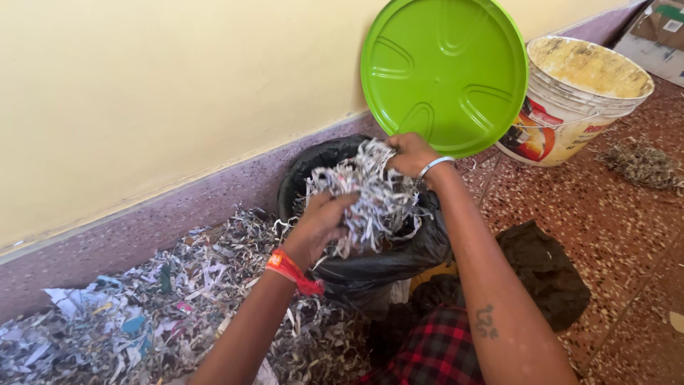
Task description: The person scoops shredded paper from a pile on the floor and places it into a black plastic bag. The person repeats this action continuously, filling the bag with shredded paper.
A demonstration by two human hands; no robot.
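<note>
1. Wall [142, 85]: cream above, purple skirting below, running along the back of the floor [605, 235].
2. Shred pile [142, 314]: lying loose on the floor against the skirting, left of the bin.
3. Green lid [444, 71]: leaning upright against the wall, just behind the bin.
4. Bucket [570, 100]: standing right of the lid, holding a yellowish mass.
5. Bin [370, 249]: black-lined, sitting between the person's knees and the wall; shreds are mounding above its rim.
6. Shred clump [370, 196]: being held over the bin mouth, between both hands.
7. Left hand [320, 221]: fingers curling partly closed, cupping the clump from the near side; red band at the wrist.
8. Right hand [410, 153]: fingers closing on the clump's top at the far side; metal bangle at the wrist.
9. Handling note: judging by the overfull mound, keeping both hands tight around the clump and centred over the opening should be limiting spill.
</note>
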